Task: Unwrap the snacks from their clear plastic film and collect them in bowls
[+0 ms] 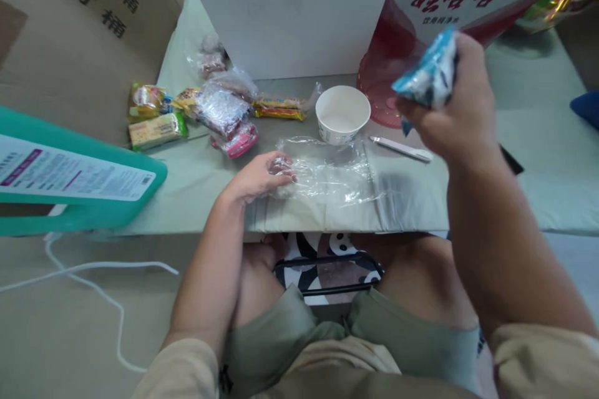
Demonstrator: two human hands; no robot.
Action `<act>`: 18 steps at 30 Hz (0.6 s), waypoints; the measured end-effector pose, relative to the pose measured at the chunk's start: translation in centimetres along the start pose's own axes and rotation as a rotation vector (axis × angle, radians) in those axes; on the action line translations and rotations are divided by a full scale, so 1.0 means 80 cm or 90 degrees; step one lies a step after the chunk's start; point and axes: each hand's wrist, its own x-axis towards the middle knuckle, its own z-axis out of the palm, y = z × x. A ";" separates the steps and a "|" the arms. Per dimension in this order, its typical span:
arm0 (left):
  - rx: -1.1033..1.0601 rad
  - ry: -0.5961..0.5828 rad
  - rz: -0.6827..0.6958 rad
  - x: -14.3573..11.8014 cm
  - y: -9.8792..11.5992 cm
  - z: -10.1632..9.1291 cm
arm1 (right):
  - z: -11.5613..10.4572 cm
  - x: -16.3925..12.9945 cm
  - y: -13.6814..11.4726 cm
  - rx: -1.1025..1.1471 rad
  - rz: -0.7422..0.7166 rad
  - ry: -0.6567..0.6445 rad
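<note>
On the left hand (255, 176), the fingers curled at the left edge of the clear plastic wrapping (330, 176), though blur hid whether they gripped it. It spread rightward from them on the bench (561, 181), looking light, limp and slippery, best pinched by a gathered edge. Beyond and right of these fingers stood a white bowl (334, 134), then a slim white tool (401, 149). Farther right, the right hand (463, 100) had its fingers closed around a raised blue-and-white packet (428, 75), seemingly soft, light and best held mid-body.

To the right of the white bowl (343, 113), the blue packet (427, 78) was blurred and partly hidden by the right hand (465, 96), while leftward the view's edge cut off a green jug (79, 168).
</note>
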 end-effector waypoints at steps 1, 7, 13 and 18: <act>-0.001 -0.011 0.002 -0.001 0.000 0.000 | -0.003 0.024 -0.002 -0.127 0.060 -0.004; 0.014 -0.028 -0.009 -0.001 0.000 -0.002 | 0.014 0.052 0.009 -0.273 0.049 -0.037; 0.060 -0.009 0.112 0.004 -0.010 -0.008 | 0.071 -0.094 0.038 0.055 0.014 0.056; 0.019 -0.002 0.249 -0.001 -0.022 -0.014 | 0.113 -0.121 0.073 0.165 0.207 -0.046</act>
